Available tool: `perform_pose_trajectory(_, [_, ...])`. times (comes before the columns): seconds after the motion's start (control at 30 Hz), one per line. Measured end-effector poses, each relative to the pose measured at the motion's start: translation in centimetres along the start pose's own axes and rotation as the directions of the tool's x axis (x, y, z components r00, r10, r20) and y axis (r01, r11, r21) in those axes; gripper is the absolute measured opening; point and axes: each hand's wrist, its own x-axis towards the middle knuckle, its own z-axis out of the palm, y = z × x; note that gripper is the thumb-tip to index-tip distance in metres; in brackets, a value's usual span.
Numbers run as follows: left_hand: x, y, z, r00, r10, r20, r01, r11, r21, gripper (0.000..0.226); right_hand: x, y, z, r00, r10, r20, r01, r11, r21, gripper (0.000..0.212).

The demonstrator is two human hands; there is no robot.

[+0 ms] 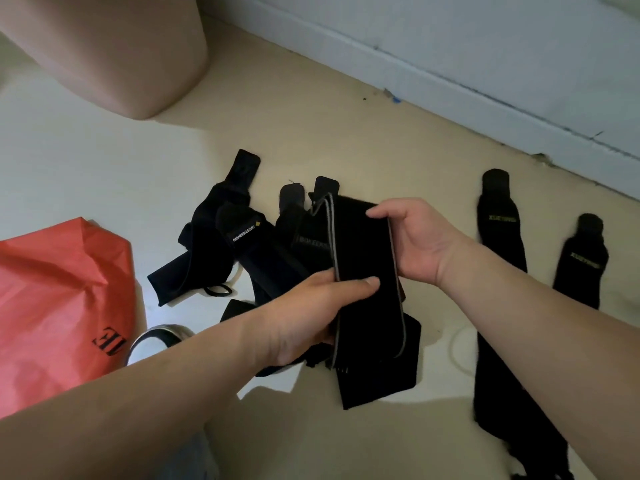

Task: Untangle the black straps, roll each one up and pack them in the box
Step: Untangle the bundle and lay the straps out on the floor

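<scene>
**Both hands clamped on a folded black strap above the floor**

A black strap (360, 251) with grey edging is held up in the middle of the view, folded into a flat loop of several layers. The left hand (311, 306) grips its near side, with the thumb pressed across the top and the fingers curled underneath. The right hand (419, 240) holds the far edge, its fingers wrapped round the fold. The strap's loose end hangs down and reaches the floor (311, 116).

Just behind and to the left of the hands is a tangled heap of straps (221, 237), some with white lettering. A thin black loop pokes out at its near edge. To the right, well apart from the heap, a long strap (498, 233) and a shorter strap (585, 265) lie stretched out side by side, both with yellowish lettering.

A crumpled red bag (55, 299) lies at the left edge, with a metal ring (156, 336) just beside it. A white wall (485, 46) runs along the far side.
</scene>
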Motion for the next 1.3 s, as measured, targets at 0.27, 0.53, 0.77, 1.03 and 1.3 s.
perform_pose_trajectory(0.27, [2.7, 1.1, 6.4, 0.993, -0.077, 0.092, 0.078, 0.997, -0.007, 0.030, -4.1, -2.9, -4.3, 0.943, -0.248, -0.223, 0.232, 0.968, -0.097, 0.047])
perform_pose_trajectory(0.53, [6.2, -5.4, 9.1, 0.969, -0.246, -0.032, 0.248, 0.965, 0.090, 0.024, -4.5, 1.8, -12.0, 0.867, -0.033, -0.497, 0.036, 0.999, -0.003, 0.044])
perform_pose_trajectory(0.77, [8.4, -7.3, 10.5, 0.942, -0.335, -0.007, 0.334, 0.942, -0.007, 0.030, -2.8, 1.8, -14.0, 0.839, -0.236, -0.490, 0.244, 0.969, -0.049, 0.043])
perform_pose_trajectory(1.03, [11.6, -8.2, 11.8, 0.954, -0.301, 0.012, 0.297, 0.946, 0.133, 0.037, -2.5, 1.5, -15.2, 0.751, -0.332, -0.571, 0.070, 0.900, -0.431, 0.072])
perform_pose_trajectory(1.3, [15.0, -6.3, 11.6, 0.956, -0.232, -0.178, 0.244, 0.968, 0.051, 0.028, -4.9, 7.5, -16.7, 0.788, 0.344, -0.511, -0.531, 0.800, -0.280, 0.055])
